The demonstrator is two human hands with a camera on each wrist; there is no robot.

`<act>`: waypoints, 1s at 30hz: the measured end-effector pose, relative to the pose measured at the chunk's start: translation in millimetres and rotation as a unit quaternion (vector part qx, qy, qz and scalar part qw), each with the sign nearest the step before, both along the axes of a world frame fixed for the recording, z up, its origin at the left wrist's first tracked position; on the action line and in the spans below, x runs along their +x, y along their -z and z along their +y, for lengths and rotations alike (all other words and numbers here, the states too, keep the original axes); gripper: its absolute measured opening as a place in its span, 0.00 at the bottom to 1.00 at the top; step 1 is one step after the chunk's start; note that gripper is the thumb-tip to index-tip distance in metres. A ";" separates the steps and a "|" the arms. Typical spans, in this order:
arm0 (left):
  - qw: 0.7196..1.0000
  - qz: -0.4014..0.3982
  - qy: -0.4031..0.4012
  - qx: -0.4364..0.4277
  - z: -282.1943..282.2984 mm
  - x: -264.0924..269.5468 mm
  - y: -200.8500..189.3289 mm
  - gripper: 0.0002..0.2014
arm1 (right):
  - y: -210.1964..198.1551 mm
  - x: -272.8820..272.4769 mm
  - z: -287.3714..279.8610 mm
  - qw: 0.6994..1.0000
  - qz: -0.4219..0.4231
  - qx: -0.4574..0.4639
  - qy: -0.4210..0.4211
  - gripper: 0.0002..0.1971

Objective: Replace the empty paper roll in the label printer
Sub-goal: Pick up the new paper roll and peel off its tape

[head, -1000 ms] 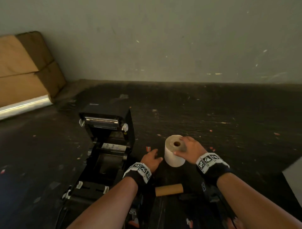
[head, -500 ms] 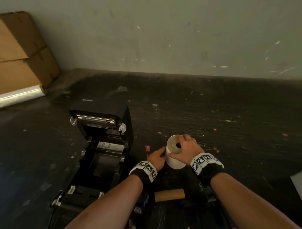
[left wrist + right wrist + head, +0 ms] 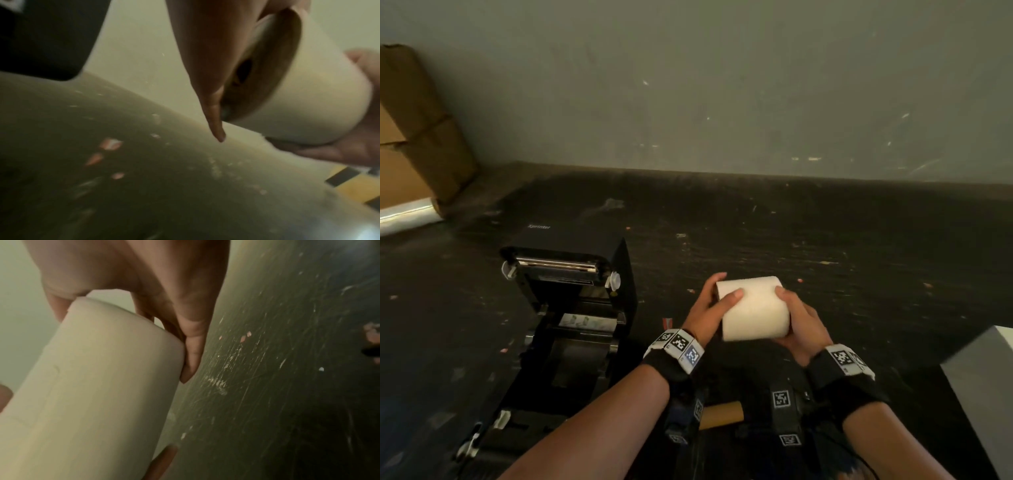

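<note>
**New roll off the floor, printer bay waiting**

So a second back the white paper roll [image 3: 753,310] stood on end on the dark floor [image 3: 825,240] with the right hand on top of it; here it was up in the air, tipped onto its side, carried between both hands just right of the printer.

Biggest thing first: the black label printer [image 3: 565,308] sat with its lid flipped up and back, and its paper bay looked empty as far as the head view showed, probably left open for the roll to drop in.

The roll lay sideways, likely to line its core up across the bay. The left hand [image 3: 709,308] cupped one end, thumb curled over the top. The right hand [image 3: 798,325] gripped the other end, fingers wrapped underneath.

Smallest bit: the brown empty core [image 3: 722,415] lay on the floor below the wrists, already out of the printer.
</note>
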State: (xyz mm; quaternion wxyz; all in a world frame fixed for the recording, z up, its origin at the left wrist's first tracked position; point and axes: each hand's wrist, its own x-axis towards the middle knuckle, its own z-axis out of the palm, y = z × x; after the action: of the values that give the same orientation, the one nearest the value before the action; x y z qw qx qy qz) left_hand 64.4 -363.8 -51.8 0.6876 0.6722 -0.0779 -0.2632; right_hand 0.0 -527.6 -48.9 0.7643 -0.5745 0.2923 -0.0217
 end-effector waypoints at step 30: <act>0.993 -0.056 0.092 -0.040 9.2 -41.7 -43.9 0.20 | -78.7 -74.5 31.6 0.749 -0.133 -0.646 -0.064 0.14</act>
State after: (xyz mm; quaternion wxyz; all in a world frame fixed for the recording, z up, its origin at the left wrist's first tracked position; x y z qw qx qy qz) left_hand 22.7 -354.6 -7.9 0.6810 0.6483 -0.1884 -0.2836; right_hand -74.5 -496.1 29.8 0.2419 -0.9398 0.0665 -0.2320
